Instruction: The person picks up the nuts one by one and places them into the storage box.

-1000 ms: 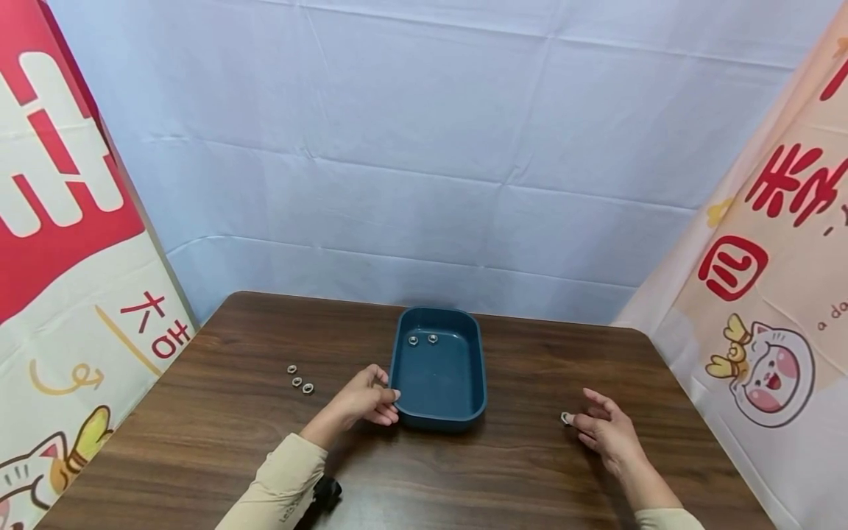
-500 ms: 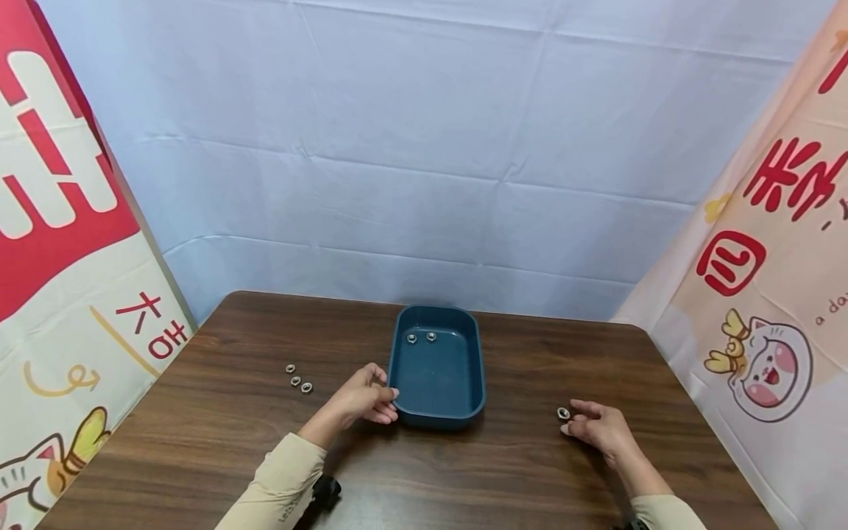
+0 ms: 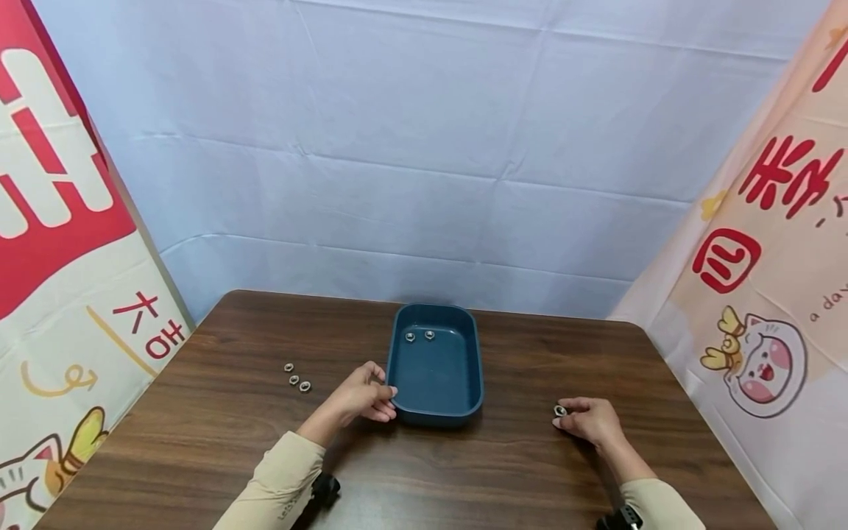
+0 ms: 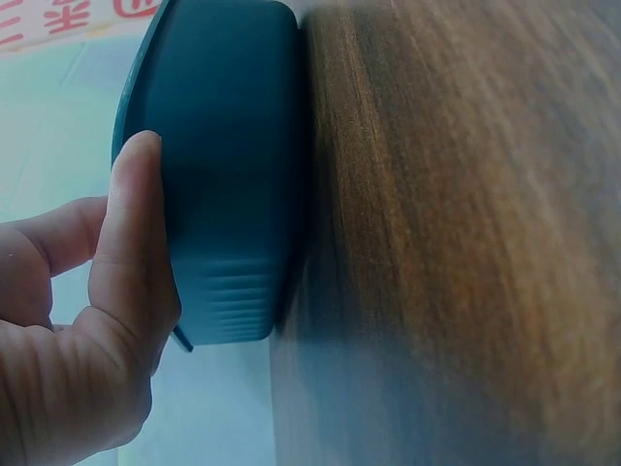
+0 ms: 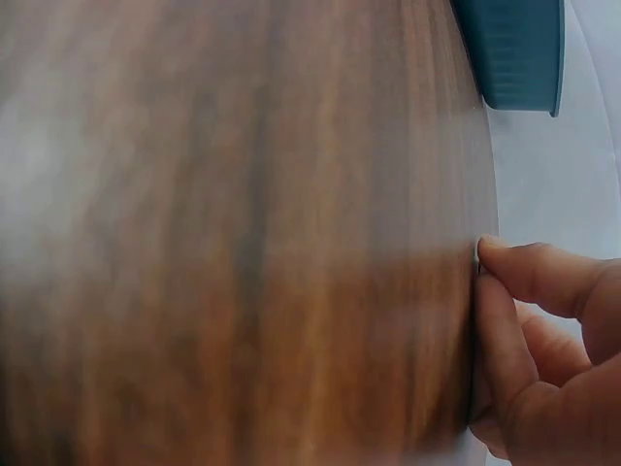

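A dark teal rectangular tray [image 3: 433, 417] stands on the table, with two metal hex nuts [image 3: 429, 335] lying inside near its far end. My left hand [image 3: 361, 395] holds the tray at its near left corner; one digit lies against the outer wall [image 4: 228, 184] in the left wrist view. To the right of the tray, my right hand [image 3: 592, 421] pinches a single hex nut [image 3: 559, 411] between thumb and index finger, at the tabletop. In the right wrist view the fingertips almost hide that nut. Several loose nuts [image 3: 294, 380] form a small group left of the tray.
The brown wood-grain table [image 3: 464, 478] has rounded far corners. Behind it hangs a pale blue cloth [image 3: 424, 162], with printed banners [image 3: 755, 316] at both sides. A dark device [image 3: 324, 489] sits by the left wrist.
My right hand has shifted slightly left and its thumb and index finger have closed around the nut. The left hand stays at the tray. The head view has shifted slightly.
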`<action>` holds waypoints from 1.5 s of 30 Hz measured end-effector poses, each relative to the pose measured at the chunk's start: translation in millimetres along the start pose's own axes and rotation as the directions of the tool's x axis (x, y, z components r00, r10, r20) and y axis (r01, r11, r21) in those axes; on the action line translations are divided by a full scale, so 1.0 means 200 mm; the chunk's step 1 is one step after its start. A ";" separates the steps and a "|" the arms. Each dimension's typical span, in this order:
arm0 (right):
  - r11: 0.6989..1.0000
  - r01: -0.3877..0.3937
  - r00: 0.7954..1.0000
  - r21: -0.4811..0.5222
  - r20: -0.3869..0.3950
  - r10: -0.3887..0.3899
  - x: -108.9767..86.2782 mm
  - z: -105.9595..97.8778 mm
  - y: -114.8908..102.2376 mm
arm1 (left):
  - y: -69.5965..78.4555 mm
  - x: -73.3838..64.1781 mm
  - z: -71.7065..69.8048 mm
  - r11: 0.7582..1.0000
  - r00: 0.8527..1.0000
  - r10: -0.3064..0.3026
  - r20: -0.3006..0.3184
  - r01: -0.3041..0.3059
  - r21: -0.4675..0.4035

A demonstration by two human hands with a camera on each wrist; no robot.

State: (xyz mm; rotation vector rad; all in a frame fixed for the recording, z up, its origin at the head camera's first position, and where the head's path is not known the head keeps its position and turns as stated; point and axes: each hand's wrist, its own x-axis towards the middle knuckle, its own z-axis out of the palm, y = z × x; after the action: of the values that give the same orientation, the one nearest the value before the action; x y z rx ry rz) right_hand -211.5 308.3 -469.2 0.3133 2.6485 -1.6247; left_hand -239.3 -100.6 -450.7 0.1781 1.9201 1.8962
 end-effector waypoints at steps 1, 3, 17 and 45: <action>1.000 0.003 1.000 -0.007 -0.003 -0.003 0.00 0.00 0.00 | 0.00 0.00 0.00 1.000 1.000 -0.002 -0.001 0.002 -0.003; 0.999 0.014 1.000 -0.039 -0.010 -0.014 0.01 0.01 0.00 | -0.01 0.00 -0.01 1.000 1.000 -0.001 -0.005 0.001 -0.007; 0.869 -0.053 0.996 0.492 0.086 0.012 0.00 -0.03 -0.06 | 0.01 0.00 0.00 1.000 1.000 0.002 -0.016 -0.002 -0.005; 0.788 -0.075 0.995 0.611 0.095 0.021 -0.01 0.10 -0.26 | 0.01 0.00 0.00 1.000 1.000 -0.017 -0.013 0.017 0.005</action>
State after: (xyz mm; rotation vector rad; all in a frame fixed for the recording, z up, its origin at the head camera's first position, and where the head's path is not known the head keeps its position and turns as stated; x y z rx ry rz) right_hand -220.0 268.3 -432.8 0.3023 1.9471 -2.3830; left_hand -239.7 -100.2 -449.8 0.1503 1.9285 1.8863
